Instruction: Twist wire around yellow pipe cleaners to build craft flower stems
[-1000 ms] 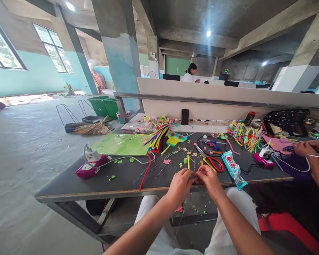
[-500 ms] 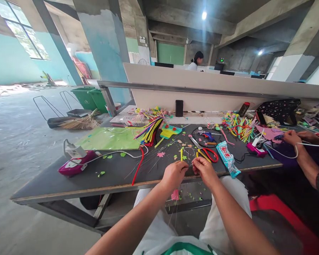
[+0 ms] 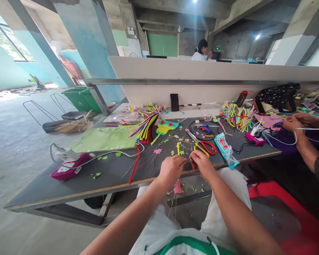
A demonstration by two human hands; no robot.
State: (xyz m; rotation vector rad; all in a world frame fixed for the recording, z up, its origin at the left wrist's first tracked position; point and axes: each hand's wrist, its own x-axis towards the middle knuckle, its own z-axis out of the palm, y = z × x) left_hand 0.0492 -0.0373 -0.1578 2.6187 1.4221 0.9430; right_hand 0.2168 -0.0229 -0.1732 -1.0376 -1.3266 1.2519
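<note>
Over the front edge of the table (image 3: 114,198), my left hand (image 3: 172,168) is closed in a pinch, fingertips toward my right hand (image 3: 202,163), which also pinches. Between and just above them stands a thin wire loop bearing a yellow fuzzy stem piece (image 3: 178,148). Both hands appear to grip its thin wire ends, though the fingertips hide most of it. Fine wires (image 3: 175,207) hang below my left hand. Close beyond my right hand lie red-handled scissors (image 3: 208,148), with yellow handle-like pieces beside them. A blue snack wrapper (image 3: 225,150) is to the right.
Pipe cleaners (image 3: 149,129), a red pipe cleaner (image 3: 134,166), green sheets (image 3: 101,139) and a magenta power strip (image 3: 69,169) lie leftward. A glue gun (image 3: 206,128) and a phone (image 3: 174,102) are farther back. A co-worker's hands (image 3: 295,124) work at right.
The view has shifted slightly, so the table appears a little lower left. My hands keep their pinch close together, with little movement. The person in the background has raised a hand.
</note>
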